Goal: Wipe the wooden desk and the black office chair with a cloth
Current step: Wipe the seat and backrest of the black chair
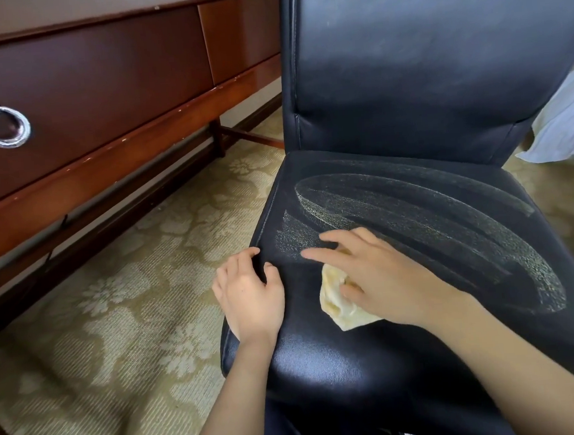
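Right grip (383, 278) released: fingers straight, palm pressing a yellow cloth (341, 311) onto the front left part of the black chair (427, 360) seat. Left grip (250, 295) clasps the seat's left edge, fingers curled over the rim, thumb on top. Pale curved streaks (450, 218) cross the seat beyond the cloth; the wooden counter (97, 95) stands left of the chair on patterned carpet (113, 299).

Black chair (421, 69) streaked grey, pale yellow cloth (340, 302), floral beige carpet (130, 298), reddish-brown desk (96, 78)

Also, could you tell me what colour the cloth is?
The cloth is pale yellow, best seen in the head view.
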Tool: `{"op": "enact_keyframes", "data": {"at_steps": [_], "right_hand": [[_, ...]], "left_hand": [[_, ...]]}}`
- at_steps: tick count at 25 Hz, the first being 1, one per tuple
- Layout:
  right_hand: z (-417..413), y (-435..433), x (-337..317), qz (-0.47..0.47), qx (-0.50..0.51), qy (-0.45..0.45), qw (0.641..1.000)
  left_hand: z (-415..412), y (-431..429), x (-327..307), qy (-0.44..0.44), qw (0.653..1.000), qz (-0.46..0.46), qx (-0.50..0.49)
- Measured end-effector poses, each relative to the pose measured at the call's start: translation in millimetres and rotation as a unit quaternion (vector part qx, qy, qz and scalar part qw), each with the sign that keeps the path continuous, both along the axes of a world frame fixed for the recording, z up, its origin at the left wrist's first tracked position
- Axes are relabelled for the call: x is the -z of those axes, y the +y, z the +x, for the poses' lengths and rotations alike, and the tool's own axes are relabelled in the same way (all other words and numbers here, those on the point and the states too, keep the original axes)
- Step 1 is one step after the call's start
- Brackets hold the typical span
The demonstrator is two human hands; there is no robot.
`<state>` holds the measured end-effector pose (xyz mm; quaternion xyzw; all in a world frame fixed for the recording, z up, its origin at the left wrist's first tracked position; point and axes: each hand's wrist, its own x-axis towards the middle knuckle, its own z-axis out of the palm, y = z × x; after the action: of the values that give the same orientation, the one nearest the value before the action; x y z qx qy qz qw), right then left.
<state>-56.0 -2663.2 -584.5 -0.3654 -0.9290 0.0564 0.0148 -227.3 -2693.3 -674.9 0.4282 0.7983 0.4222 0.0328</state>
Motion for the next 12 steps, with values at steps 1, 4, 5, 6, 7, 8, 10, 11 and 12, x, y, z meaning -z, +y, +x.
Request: {"op": "enact_keyframes", "data": {"at_steps": [1,4,5,6,7,8,10,11,12], "right_hand": [[4,-2,5,-0.001,0.004,0.019,1.0],[21,-11,19,-0.004,0.057,0.05,0.997],[23,-18,25,-0.005,0.072,0.062,0.995],[23,-26,31,0.007,0.074,0.071,0.995],[19,-32,38,0.031,0.067,0.076,0.994],[15,-36,46,0.058,0.052,0.076,0.994],[5,-34,55,0.101,0.015,0.077,0.992],[3,-26,55,0.114,-0.005,0.085,0.99],[1,-15,55,0.113,-0.022,0.097,0.989]], "left_hand": [[0,0,0,-0.002,1.0,-0.001,0.0],[0,0,1,-0.005,1.0,-0.004,-0.002],[0,0,1,-0.005,1.0,-0.002,-0.003],[0,0,1,-0.005,1.0,-0.001,-0.003],[0,0,1,-0.005,1.0,0.0,-0.003],[0,0,2,-0.003,1.0,0.0,-0.003],[0,0,3,-0.001,1.0,0.002,-0.004],[0,0,3,-0.001,1.0,0.001,-0.005],[1,0,3,-0.002,1.0,0.0,-0.006]]}}
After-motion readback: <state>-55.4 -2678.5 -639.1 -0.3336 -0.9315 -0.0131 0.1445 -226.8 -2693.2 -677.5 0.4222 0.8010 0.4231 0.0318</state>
